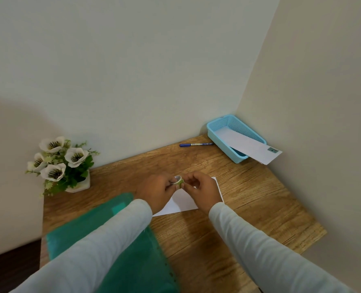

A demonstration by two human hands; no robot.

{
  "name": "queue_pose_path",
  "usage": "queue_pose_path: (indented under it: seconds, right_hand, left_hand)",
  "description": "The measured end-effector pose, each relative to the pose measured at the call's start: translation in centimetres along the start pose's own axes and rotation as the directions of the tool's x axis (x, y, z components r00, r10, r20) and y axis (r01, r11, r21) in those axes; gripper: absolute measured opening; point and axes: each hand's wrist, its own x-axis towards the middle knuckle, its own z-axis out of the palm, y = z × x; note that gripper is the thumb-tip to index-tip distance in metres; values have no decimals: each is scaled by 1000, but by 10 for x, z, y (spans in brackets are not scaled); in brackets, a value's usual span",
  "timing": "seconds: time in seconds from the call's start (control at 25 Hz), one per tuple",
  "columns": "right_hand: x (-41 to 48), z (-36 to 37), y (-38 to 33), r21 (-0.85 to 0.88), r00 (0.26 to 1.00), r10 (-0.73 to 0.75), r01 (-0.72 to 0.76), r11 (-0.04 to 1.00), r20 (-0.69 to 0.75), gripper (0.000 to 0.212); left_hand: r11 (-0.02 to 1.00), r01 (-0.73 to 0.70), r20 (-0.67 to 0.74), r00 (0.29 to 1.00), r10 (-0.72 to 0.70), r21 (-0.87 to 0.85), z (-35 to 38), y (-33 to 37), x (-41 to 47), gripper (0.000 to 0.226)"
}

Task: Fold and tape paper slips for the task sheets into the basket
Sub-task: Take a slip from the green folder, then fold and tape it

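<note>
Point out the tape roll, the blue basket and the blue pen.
tape roll (180,182): head view, on its green outer side.
blue basket (220,142): head view, on its near outer wall.
blue pen (196,144): head view, on the middle of its barrel.

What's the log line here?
left hand: holds tape roll | right hand: pinches tape roll | folded slip: beneath hands | basket: one taped slip

Our tally on the surface (249,197): seven things and two hands.
We count one tape roll (179,180), one basket (217,134), two white papers, namely one sheet (181,203) and one slip (251,146), one pen (195,144), one green folder (141,265), one flower pot (80,186) bearing four blooms (54,172), one left hand (154,192), one right hand (202,190).
</note>
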Motion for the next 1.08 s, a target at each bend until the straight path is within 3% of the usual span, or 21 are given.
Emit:
queue_pose_path:
  seconds: [0.2, 0.28, 0.72, 1.08]
  right_hand:
    - [1, 0, 0, 23, 1000, 6, -6, 1000, -26, 10]
    - [2, -1, 1, 16, 999, 16, -16, 1000, -34, 9]
    - [5, 1, 0, -17, 999, -5, 5, 1000, 38, 7]
    - [14, -11, 18, 110, 984, 176, -176, 978, 12, 3]
  left_hand:
    - [998, 7, 43, 999, -4, -64, -3, -1, -3, 4]
    - [997, 8, 58, 998, -4, -76, -3, -4, -2, 19]
    - [998, 36, 43, 998, -39, 60, -5, -4, 17, 21]
    - [971, 101, 44, 993, -113, 217, -10, -21, 49, 30]
